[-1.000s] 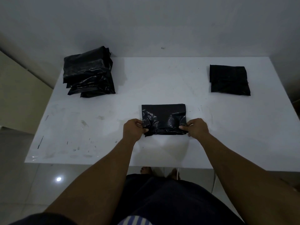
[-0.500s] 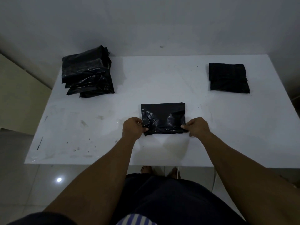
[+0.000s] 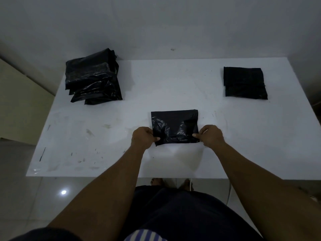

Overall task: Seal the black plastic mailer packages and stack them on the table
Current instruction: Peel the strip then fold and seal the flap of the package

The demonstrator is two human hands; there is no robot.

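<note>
**First onlooker:** What is on the white tabletop (image 3: 173, 84), left to right?

**Second onlooker:** A slumped pile of black mailers (image 3: 93, 77) in the far left corner. Near the front edge come the left hand (image 3: 143, 139), one mailer (image 3: 174, 126) lying flat, and the right hand (image 3: 212, 136). A neat flat stack (image 3: 245, 83) sits far right.

**First onlooker:** And the fingers (image 3: 156, 138)?

**Second onlooker:** Curled. Each hand pinches a near corner of the mailer's crinkled lower edge between thumb and fingers.

**First onlooker:** How will it handle?

**Second onlooker:** Light and limp, I'd judge. It is thin glossy film, slippery and quick to crease. The corners look the right hold, keeping the edge taut for folding and pressing the seal. A mid-edge grip would likely bunch it.
</note>
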